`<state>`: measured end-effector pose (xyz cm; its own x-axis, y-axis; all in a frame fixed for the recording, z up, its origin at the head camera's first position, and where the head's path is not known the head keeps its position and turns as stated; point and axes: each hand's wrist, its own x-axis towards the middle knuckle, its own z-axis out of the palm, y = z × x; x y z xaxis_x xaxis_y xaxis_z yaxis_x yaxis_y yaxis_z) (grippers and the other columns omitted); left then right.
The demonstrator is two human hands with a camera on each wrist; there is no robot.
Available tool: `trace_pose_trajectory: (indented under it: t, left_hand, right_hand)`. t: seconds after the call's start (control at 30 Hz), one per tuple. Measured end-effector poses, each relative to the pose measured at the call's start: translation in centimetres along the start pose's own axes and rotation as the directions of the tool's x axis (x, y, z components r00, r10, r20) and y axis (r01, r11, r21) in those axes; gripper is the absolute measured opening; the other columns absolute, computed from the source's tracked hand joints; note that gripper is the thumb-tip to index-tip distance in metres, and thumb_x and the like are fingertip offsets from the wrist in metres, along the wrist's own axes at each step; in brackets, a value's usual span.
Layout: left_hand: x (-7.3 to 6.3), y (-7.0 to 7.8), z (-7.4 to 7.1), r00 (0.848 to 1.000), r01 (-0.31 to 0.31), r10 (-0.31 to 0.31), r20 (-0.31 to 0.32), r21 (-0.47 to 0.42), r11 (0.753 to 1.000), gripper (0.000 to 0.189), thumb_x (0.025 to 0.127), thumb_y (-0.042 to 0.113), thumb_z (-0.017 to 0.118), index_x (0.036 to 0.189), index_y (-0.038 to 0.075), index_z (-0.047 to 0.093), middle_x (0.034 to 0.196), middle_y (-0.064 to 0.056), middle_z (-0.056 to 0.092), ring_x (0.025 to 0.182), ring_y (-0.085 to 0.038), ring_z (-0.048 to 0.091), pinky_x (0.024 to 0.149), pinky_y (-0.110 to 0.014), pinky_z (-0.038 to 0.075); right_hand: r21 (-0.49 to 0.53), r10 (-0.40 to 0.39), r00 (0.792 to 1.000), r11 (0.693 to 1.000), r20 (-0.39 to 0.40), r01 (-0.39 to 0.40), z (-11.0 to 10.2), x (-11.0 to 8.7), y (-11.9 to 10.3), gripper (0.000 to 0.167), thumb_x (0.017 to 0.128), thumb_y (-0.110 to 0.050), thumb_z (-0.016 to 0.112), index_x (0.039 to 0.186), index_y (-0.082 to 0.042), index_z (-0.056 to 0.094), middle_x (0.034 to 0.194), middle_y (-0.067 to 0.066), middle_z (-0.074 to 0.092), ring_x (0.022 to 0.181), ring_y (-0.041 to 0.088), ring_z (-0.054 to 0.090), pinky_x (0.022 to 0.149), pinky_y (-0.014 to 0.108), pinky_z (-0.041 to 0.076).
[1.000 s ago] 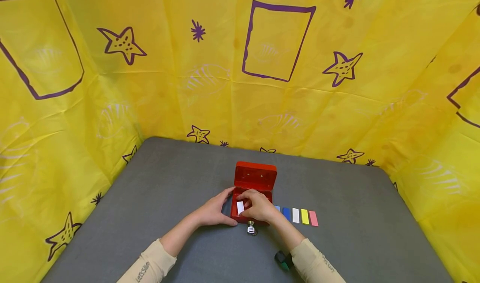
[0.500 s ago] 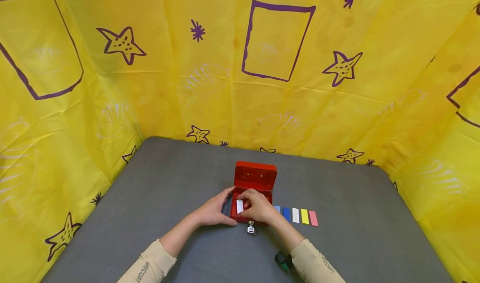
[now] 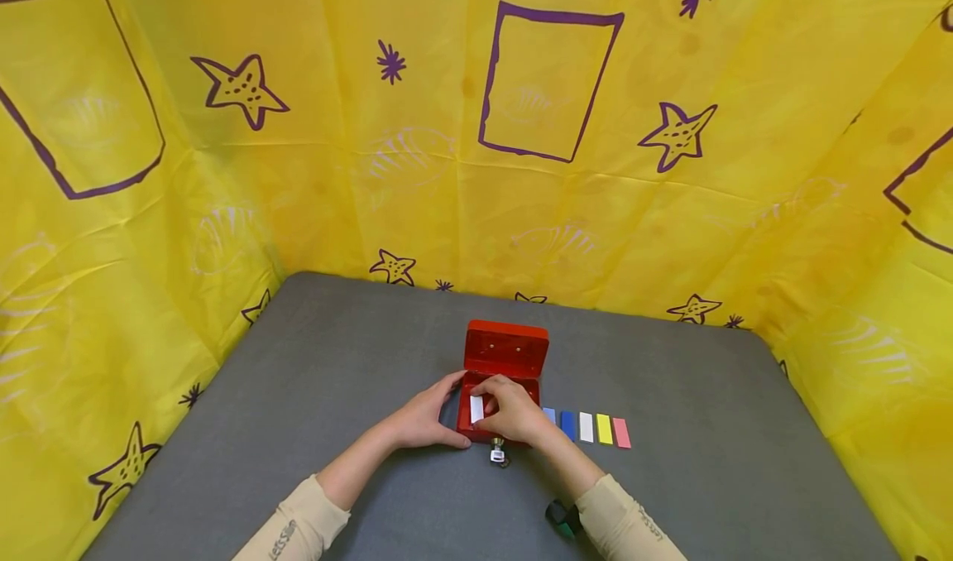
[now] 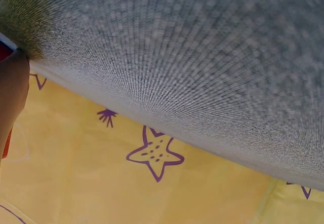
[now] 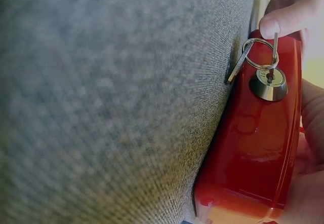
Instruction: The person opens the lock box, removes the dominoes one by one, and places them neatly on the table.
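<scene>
A small red cash box (image 3: pixel 463 422) stands with its lid (image 3: pixel 507 347) raised. My left hand (image 3: pixel 423 416) holds its left side, thumb at the front corner and fingers along to the rear; in the right wrist view the left thumb (image 5: pixel 286 24) touches the box end. My right hand (image 3: pixel 514 410) reaches in over the box and pinches a white rectangular block (image 3: pixel 476 409) between thumb and fingers at its two ends. A key (image 5: pixel 275 49) sits in the front lock (image 5: pixel 270 84), with a ring and a second key hanging from it. The right hand covers much of the interior.
A row of flat rectangular blocks lies right of the box: light blue (image 3: pixel 549 414), dark blue (image 3: pixel 568 425), white (image 3: pixel 586 427), yellow (image 3: pixel 604 429) and pink (image 3: pixel 621 433). A dark object with a green part (image 3: pixel 563 518) lies by the right sleeve. Yellow patterned cloth (image 3: pixel 417 197) surrounds the grey table (image 3: pixel 357 329).
The white block in my right hand has tilted slightly and shows a narrower face. Both hands and the box have stayed almost still.
</scene>
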<state>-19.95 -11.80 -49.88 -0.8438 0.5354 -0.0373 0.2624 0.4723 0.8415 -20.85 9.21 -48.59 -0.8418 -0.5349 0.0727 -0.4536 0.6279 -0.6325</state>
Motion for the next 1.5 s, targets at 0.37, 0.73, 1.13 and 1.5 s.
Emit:
trace_pose_trajectory:
  t: [0.37,0.73,1.13,1.5]
  left_hand:
    - [0.0,0.0,0.1,1.000,-0.014,0.014,-0.006,0.002,1.000,0.100,0.072,0.028,0.086,0.151,0.008,0.028,0.150,-0.014,0.038,0.133,-0.035,0.041,0.108,-0.050,0.036]
    - [0.0,0.0,0.1,1.000,0.004,-0.004,-0.007,-0.003,1.000,0.099,0.072,0.028,0.086,0.151,0.009,0.028,0.150,-0.015,0.037,0.134,-0.037,0.041,0.108,-0.052,0.036]
    - [-0.1,0.2,0.1,1.000,0.014,-0.014,-0.004,0.008,1.000,0.100,0.073,0.028,0.085,0.151,0.009,0.027,0.151,-0.015,0.036,0.134,-0.038,0.040,0.108,-0.053,0.035]
    - [0.0,0.0,0.2,1.000,0.024,-0.024,-0.002,-0.009,1.000,0.100,0.073,0.027,0.085,0.152,0.009,0.027,0.151,-0.012,0.037,0.134,-0.034,0.040,0.108,-0.053,0.036]
  right_hand:
    - [-0.017,-0.002,1.000,1.000,-0.011,0.002,-0.3,-0.4,-0.1,0.042,0.078,-0.015,0.081,0.114,0.000,0.066,0.091,0.006,0.061,0.076,0.016,0.054,0.067,0.024,0.049]
    - [0.018,-0.008,0.999,1.000,-0.033,0.009,-0.5,-0.9,0.2,0.044,0.081,-0.019,0.079,0.118,-0.001,0.065,0.093,0.005,0.066,0.077,0.014,0.057,0.072,0.027,0.053]
    - [0.131,0.067,0.998,0.989,-0.008,-0.066,-1.0,-1.5,0.2,0.045,0.082,-0.024,0.077,0.121,-0.004,0.065,0.105,0.007,0.068,0.090,0.021,0.064,0.079,0.036,0.056]
    - [0.284,0.161,0.987,0.945,0.024,-0.161,-1.3,-2.2,0.5,0.047,0.084,-0.029,0.075,0.125,-0.011,0.063,0.114,0.007,0.067,0.101,0.026,0.063,0.082,0.040,0.056]
